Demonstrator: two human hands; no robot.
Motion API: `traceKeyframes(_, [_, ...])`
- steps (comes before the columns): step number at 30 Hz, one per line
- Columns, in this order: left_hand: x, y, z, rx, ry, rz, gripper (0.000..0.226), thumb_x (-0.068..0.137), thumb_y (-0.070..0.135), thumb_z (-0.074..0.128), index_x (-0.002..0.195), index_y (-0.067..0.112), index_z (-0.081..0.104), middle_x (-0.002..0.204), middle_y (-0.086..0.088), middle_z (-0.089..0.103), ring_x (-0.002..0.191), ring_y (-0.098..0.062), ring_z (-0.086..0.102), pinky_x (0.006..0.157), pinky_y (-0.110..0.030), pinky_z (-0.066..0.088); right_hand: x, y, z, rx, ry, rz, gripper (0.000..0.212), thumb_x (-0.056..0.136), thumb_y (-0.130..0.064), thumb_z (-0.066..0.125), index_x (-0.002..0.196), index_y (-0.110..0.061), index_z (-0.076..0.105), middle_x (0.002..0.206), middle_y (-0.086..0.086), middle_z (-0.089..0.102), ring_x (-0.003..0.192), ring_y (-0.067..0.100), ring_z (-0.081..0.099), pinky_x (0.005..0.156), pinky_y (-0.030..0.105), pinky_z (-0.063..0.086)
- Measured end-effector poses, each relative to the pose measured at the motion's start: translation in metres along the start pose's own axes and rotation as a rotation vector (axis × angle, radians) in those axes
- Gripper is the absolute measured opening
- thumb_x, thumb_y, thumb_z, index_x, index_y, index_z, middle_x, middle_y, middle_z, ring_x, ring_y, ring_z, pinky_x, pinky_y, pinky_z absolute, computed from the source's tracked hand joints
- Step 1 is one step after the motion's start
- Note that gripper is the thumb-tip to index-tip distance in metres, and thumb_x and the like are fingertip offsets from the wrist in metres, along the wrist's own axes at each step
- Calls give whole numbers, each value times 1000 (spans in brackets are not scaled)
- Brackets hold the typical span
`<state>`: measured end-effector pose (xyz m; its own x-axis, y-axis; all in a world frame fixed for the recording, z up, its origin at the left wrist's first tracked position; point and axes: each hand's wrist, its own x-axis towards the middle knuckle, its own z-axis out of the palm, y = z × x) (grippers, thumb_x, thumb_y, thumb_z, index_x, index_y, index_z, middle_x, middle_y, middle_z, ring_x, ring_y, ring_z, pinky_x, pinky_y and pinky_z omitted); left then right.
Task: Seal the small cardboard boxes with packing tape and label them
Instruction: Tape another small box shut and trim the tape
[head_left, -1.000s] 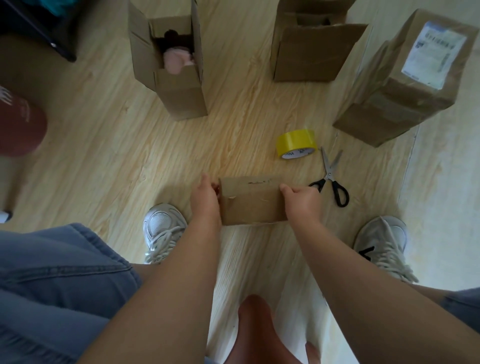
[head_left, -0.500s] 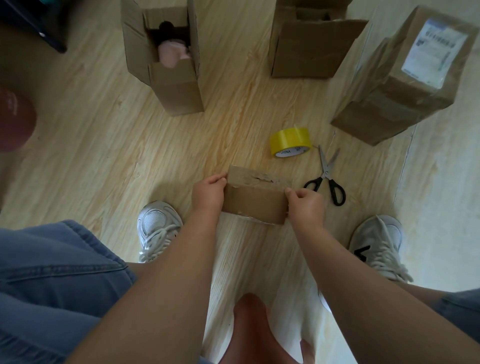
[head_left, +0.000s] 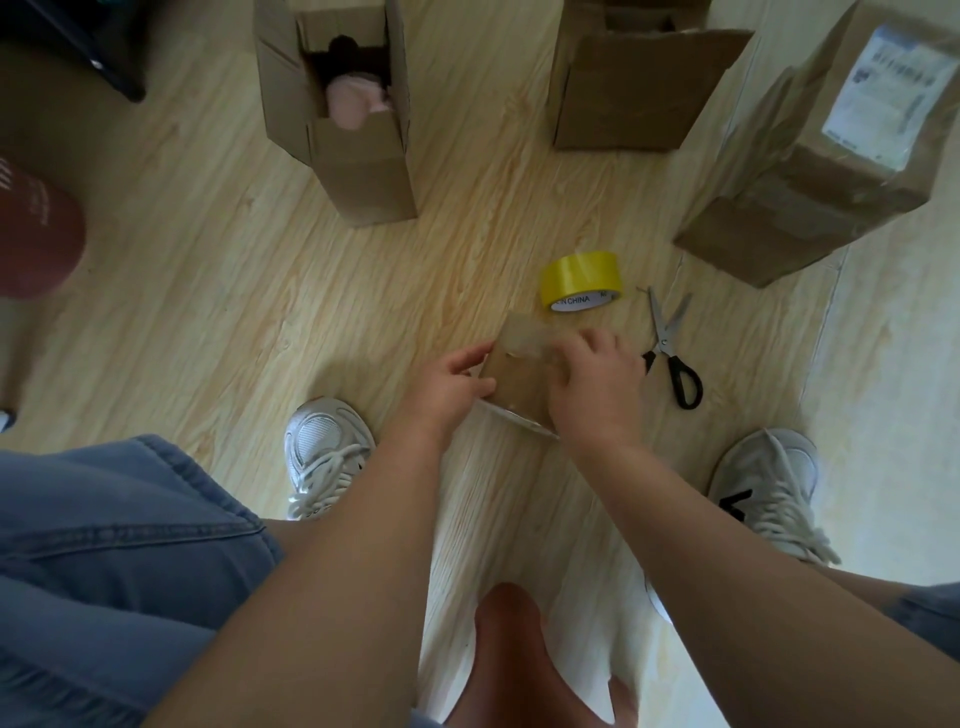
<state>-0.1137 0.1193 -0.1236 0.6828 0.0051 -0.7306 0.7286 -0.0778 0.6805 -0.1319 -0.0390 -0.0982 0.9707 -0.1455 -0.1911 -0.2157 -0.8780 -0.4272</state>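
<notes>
Both grips are closed on the small cardboard box (head_left: 511, 382), which sits between them down at the floor (head_left: 260, 291); whether it rests there or is slightly lifted is unclear. The left hand (head_left: 449, 382) clasps its left end with thumb and fingers, and the right hand (head_left: 595, 379) curls over its top right. The box looks light and stiff-walled but crushable at the flaps, so holding near the corners seems safest. Its glossy taped patches may be slippery. The yellow tape roll (head_left: 581, 280) lies just beyond the right grip and the scissors (head_left: 672, 348) just outside it.
</notes>
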Motion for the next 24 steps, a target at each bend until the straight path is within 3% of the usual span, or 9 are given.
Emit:
traceKeyframes(3, [-3, 2, 6, -7, -13, 25, 52, 88, -10, 60, 128, 23, 63, 105, 12, 68, 96, -3, 63, 75, -11, 51, 4, -10, 6, 65, -130, -123, 27, 93, -18, 63, 120, -18, 69, 117, 2, 64, 114, 23, 51, 89, 34, 39])
traceKeyframes(6, [0, 0, 5, 57, 13, 25, 44, 88, -3, 66, 127, 16, 65, 109, 6, 70, 91, -3, 64, 83, -20, 51, 15, -13, 9, 40, -96, -115, 20, 93, -21, 64, 111, -16, 72, 108, 2, 63, 109, 22, 50, 78, 33, 42])
traceKeyframes(9, [0, -2, 3, 51, 30, 12, 40, 86, -1, 70, 124, 12, 66, 106, 2, 71, 87, -2, 65, 79, -18, 49, 23, -13, 12, -2, -96, -83, 16, 95, -21, 60, 101, -13, 73, 103, 1, 62, 107, 20, 50, 70, 32, 38])
traceKeyframes(17, [2, -3, 0, 44, 20, -12, 41, 84, 0, 72, 123, 13, 68, 107, -2, 72, 89, -6, 66, 85, -22, 50, 38, -11, 10, 221, -110, 200, 14, 98, -20, 58, 98, -13, 70, 103, -1, 63, 91, 17, 58, 76, 35, 47])
traceKeyframes(21, [3, -2, 1, 69, 34, -8, 41, 85, 0, 71, 124, 14, 68, 111, -4, 72, 97, -11, 66, 98, -31, 51, 46, -9, -3, 449, -92, 353, 12, 100, -20, 55, 96, -18, 66, 82, -8, 62, 79, 12, 60, 65, 27, 46])
traceKeyframes(24, [1, 0, 3, 100, 42, -8, 41, 85, 1, 70, 124, 16, 68, 117, -6, 71, 107, -16, 65, 103, -35, 49, 49, 5, -13, 387, 3, 419, 21, 103, -18, 48, 104, -16, 68, 85, -4, 64, 80, 17, 60, 69, 32, 48])
